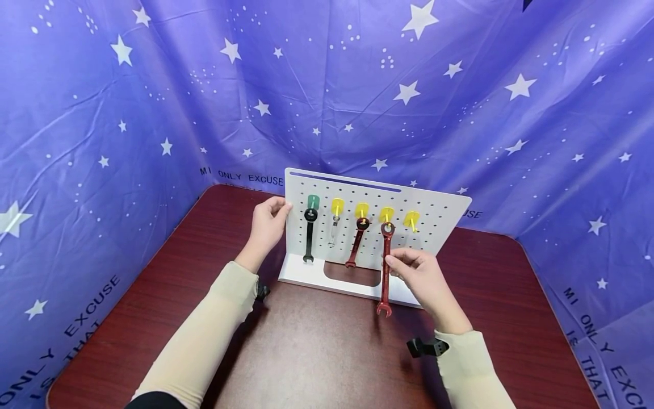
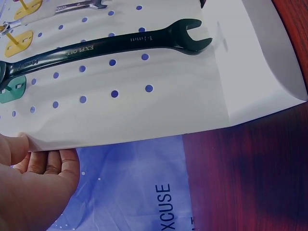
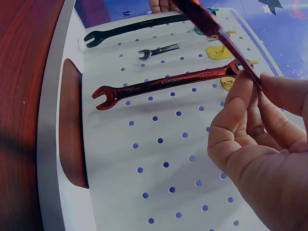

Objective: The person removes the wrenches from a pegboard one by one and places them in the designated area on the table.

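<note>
My left hand (image 1: 269, 221) grips the left edge of a white pegboard (image 1: 434, 218), thumb in front and fingers behind. My right hand (image 1: 421, 278) pinches a long red combination wrench (image 1: 386, 272) by its shaft. The wrench's ring end is up at the fourth hook (image 1: 386, 213), a yellow one; I cannot tell whether it bears on the hook. Its open end points down, in front of the board's base. To its left hang a dark red wrench (image 3: 168, 81), a small silver wrench (image 1: 334, 230) and a black wrench (image 2: 106, 45).
At the far right of the row a yellow hook (image 1: 411, 221) holds nothing. The black wrench's hook (image 1: 313, 201) is green. Everything stands on a dark red wooden table (image 1: 317, 352), with a blue starry curtain (image 1: 327, 85) behind and at both sides.
</note>
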Tool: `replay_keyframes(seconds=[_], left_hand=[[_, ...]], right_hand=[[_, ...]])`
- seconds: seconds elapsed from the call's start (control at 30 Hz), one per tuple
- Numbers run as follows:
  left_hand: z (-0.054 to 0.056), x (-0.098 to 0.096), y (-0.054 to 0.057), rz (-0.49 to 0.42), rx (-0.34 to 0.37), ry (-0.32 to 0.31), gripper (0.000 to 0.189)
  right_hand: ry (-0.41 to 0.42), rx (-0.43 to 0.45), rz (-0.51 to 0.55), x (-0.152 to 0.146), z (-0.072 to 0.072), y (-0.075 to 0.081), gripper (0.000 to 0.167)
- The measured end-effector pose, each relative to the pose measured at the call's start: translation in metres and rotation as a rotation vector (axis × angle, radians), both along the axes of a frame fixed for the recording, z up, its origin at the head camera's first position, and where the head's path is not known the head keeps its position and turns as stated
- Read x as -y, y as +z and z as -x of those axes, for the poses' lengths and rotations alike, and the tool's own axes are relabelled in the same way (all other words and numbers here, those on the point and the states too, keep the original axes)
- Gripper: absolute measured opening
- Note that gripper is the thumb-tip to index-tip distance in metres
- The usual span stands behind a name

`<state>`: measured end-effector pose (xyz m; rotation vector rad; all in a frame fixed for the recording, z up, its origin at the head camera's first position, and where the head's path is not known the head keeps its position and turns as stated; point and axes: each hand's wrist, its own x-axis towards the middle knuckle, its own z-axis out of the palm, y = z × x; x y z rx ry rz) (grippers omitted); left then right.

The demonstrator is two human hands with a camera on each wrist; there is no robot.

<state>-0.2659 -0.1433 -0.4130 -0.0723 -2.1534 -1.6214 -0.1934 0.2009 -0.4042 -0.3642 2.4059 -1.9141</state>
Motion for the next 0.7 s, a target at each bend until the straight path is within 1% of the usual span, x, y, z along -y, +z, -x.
replay_keyframes(seconds=[0.3,0.7], left_hand=[[0.0,0.0002,-0.0009,-0.006,-0.006,-0.004,0.013],[0.0002,-0.0001,-0.0008,-0.002,-0.009,-0.001,0.012]], right_hand=[[0.002,0.01,0.003,-0.0001,-0.0005,0.0026,0.026],[0.008,-0.002,0.01,0.0008,-0.0015,0.0045,0.025]])
